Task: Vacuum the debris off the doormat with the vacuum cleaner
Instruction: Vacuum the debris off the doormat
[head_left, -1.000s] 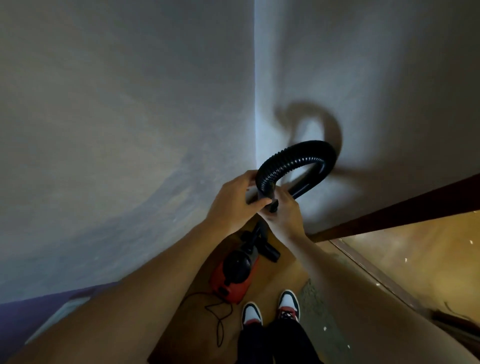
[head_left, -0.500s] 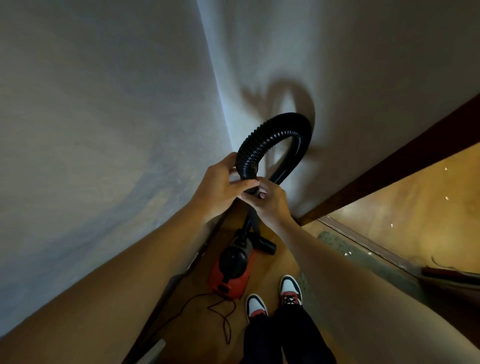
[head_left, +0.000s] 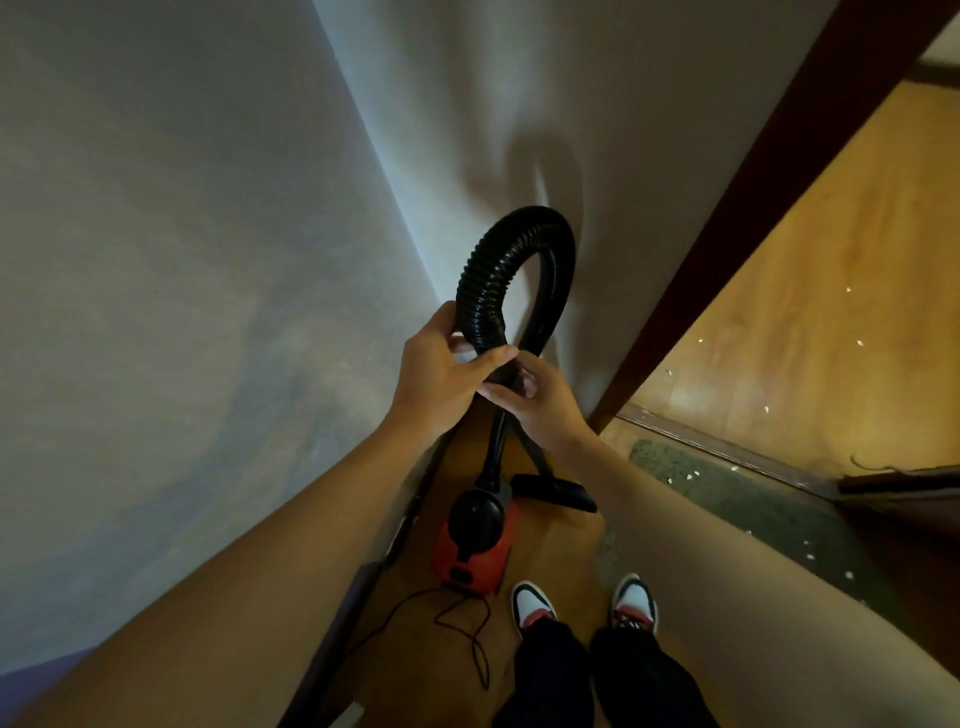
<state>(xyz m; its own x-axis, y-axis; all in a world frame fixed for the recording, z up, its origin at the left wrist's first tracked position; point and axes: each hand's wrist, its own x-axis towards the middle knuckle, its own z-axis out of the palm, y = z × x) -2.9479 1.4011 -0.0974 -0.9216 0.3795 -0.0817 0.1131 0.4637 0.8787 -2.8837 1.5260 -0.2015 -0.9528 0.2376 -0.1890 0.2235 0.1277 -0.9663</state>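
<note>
Left hand (head_left: 441, 382) wraps the hose (head_left: 491, 275), right hand (head_left: 543, 410) pinches it just below; best to swing the nozzle (head_left: 553, 491) across, flat onto the speckled doormat (head_left: 737, 506).

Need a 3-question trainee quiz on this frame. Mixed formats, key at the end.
1. True or false: the left hand and the right hand both grip the hose.
2. Where do the white specks lie? A: only on the doormat. B: on the doormat and on the wooden floor past the threshold. C: nowhere in view.
3. Fill in: the red vacuum body stands beside the person's ___ shoe.

Key: 1 true; 2 B; 3 left.
</note>
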